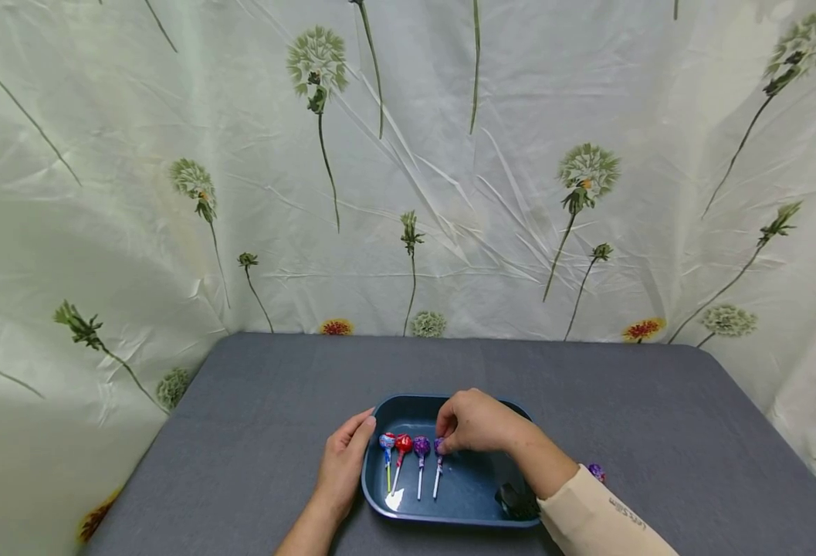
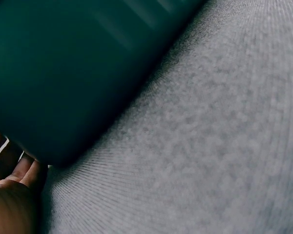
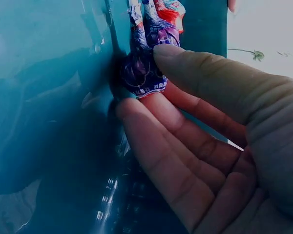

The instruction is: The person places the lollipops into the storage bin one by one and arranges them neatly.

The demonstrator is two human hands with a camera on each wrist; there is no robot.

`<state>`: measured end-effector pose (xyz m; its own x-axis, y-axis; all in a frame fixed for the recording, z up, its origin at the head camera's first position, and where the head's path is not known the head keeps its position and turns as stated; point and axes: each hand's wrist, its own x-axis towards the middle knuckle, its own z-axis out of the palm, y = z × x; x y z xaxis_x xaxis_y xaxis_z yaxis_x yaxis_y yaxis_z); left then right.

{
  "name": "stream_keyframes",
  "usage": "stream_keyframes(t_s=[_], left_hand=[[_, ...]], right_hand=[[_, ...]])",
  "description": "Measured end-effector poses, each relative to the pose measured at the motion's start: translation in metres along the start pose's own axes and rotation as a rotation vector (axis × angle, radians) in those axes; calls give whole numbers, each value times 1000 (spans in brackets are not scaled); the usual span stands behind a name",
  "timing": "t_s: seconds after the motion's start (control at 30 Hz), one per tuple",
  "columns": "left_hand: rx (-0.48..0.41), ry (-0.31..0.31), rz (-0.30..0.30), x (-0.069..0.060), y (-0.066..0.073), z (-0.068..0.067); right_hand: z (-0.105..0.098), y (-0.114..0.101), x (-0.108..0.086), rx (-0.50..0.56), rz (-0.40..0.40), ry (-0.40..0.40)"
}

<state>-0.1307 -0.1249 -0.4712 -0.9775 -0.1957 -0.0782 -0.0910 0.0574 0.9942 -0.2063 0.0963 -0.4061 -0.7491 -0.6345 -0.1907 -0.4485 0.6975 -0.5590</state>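
Observation:
In the head view, my left hand [image 1: 341,467] holds the left side of a dark blue tray [image 1: 463,521], thumb at the rim. The left wrist view shows its bent fingers [image 2: 31,173] against the tray's outer corner. Inside the tray, my right hand [image 1: 477,423] pinches the head of a purple-wrapped lollipop [image 3: 141,73], its white stick pointing toward me. Left of it, in a row, lie another purple lollipop [image 1: 421,446], a red lollipop [image 1: 404,443] and a blue lollipop [image 1: 387,442], sticks pointing the same way.
A purple-wrapped piece [image 1: 596,471] lies on the grey table [image 1: 296,386] right of the tray, partly hidden by my sleeve. Something black [image 1: 513,500] shows under my right forearm at the tray's near right corner. A flower-printed curtain [image 1: 408,170] hangs behind the table.

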Motion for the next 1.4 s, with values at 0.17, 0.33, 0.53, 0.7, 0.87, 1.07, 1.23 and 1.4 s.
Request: stream_keyframes(t_s=[0.17, 0.33, 0.53, 0.7, 0.87, 1.07, 1.23, 1.4], left_hand=[[7, 1, -16, 0, 0, 0], [10, -1, -16, 0, 0, 0], [14, -2, -23, -1, 0, -1], [13, 1, -16, -1, 0, -2], [11, 4, -9, -1, 0, -1], [20, -5, -21, -1, 2, 0], [23, -5, -31, 0, 2, 0], [15, 0, -15, 1, 0, 0]], right_hand=[[1, -1, 0, 6, 3, 0], [0, -1, 0, 19, 3, -11], [1, 0, 1, 32, -14, -14], [2, 0, 2, 27, -16, -9], [2, -1, 2, 22, -15, -5], [2, 0, 2, 24, 4, -6], [-1, -1, 1, 37, 8, -12], [-8, 0, -2, 82, -9, 14]])
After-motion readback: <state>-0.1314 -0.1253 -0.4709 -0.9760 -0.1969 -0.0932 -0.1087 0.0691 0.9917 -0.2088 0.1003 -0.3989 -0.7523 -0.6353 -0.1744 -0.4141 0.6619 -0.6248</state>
